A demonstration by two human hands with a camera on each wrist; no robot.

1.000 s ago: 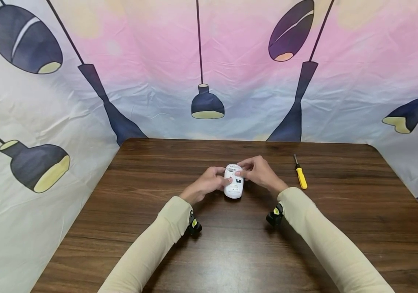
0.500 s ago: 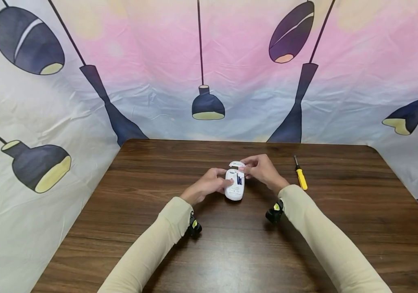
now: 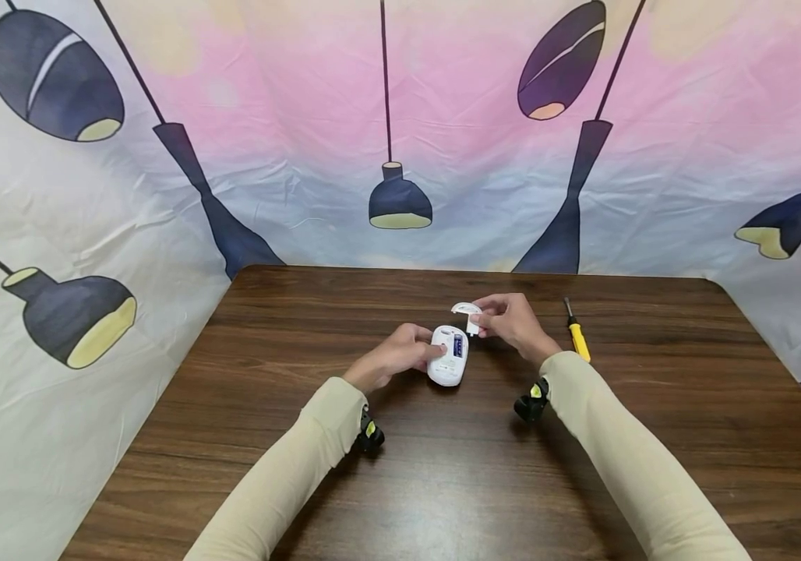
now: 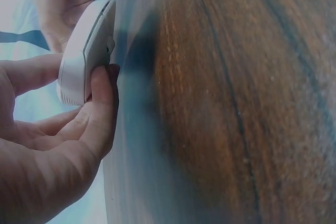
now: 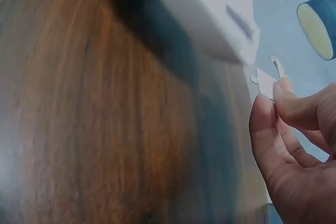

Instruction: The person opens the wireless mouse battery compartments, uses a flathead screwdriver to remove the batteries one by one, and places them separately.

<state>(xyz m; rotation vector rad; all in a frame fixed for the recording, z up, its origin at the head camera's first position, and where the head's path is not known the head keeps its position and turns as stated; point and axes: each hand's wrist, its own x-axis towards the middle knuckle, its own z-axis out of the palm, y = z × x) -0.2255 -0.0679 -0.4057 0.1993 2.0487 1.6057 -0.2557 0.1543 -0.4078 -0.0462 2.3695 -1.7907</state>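
Observation:
In the head view a white computer mouse (image 3: 446,372) is turned underside up, just above the middle of the table. My left hand (image 3: 397,352) grips it by its left side, thumb on the underside and fingers beneath. A blue battery (image 3: 458,346) shows in the uncovered slot. Just beyond the mouse, my right hand (image 3: 513,322) pinches a white battery cover (image 3: 467,307), a curved end piece with a narrow tab, apart from the mouse body. The right wrist view shows thumb and forefinger on this cover (image 5: 266,83). In the left wrist view, fingers curl around the mouse (image 4: 83,48).
A screwdriver (image 3: 579,340) with a yellow handle lies on the wooden table (image 3: 400,483) to the right of my right hand. Behind the table hangs a cloth backdrop (image 3: 302,117) printed with lamps.
The right hand has slid the battery cover off the mouse and drawn it away, up and to the right, uncovering the battery. The left hand keeps holding the mouse nearly in place.

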